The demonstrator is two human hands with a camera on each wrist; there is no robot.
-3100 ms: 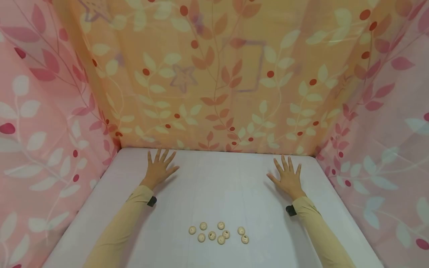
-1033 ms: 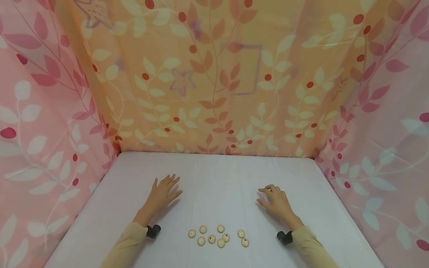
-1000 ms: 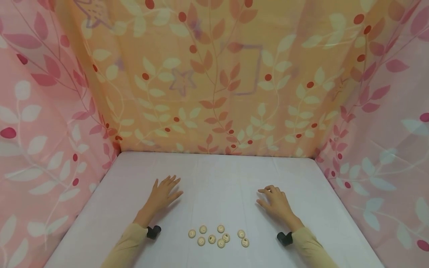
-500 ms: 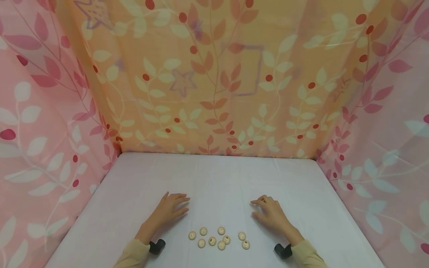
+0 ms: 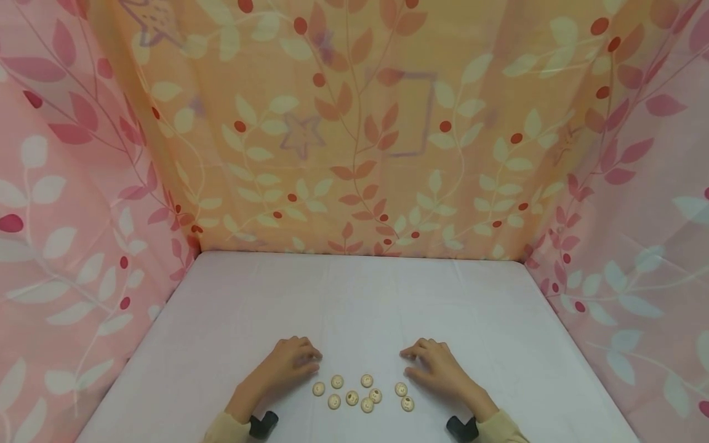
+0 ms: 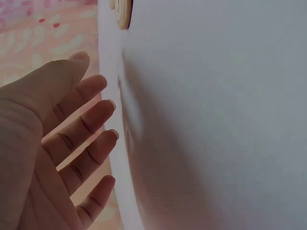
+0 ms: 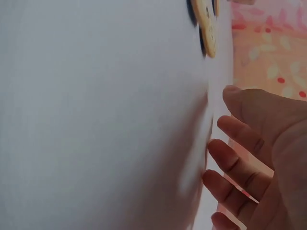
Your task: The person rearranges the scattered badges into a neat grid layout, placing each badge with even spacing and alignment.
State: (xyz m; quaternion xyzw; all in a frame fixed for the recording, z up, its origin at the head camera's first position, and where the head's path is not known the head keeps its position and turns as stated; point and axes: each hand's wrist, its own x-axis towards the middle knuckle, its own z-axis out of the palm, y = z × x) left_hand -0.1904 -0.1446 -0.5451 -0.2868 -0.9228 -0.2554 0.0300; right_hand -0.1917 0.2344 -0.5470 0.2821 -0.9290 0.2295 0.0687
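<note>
Several small round wooden discs (image 5: 352, 398) with dark face-like markings lie scattered on the white table near its front. My left hand (image 5: 288, 362), fingers loosely bent and holding nothing, is just beyond the leftmost disc (image 5: 318, 389). On the other side, my right hand (image 5: 437, 367) has its thumb near the two rightmost discs (image 5: 401, 389); nothing is in its fingers. In the left wrist view a disc (image 6: 123, 13) shows at the top edge, past the thumb. The right wrist view has discs (image 7: 205, 28) at the top, apart from the fingers.
The white table (image 5: 354, 295) has a pink patterned curtain (image 5: 61, 246) on its left and another pink curtain (image 5: 637, 258) on its right. An orange leaf-patterned curtain (image 5: 332, 154) closes off the back. Black wrist cameras (image 5: 263, 424) sit at both cuffs.
Both hands have come back from the far part of the table and inward toward the discs. Their fingers, spread wide earlier, are now loosely bent. The discs lie in the same arrangement.
</note>
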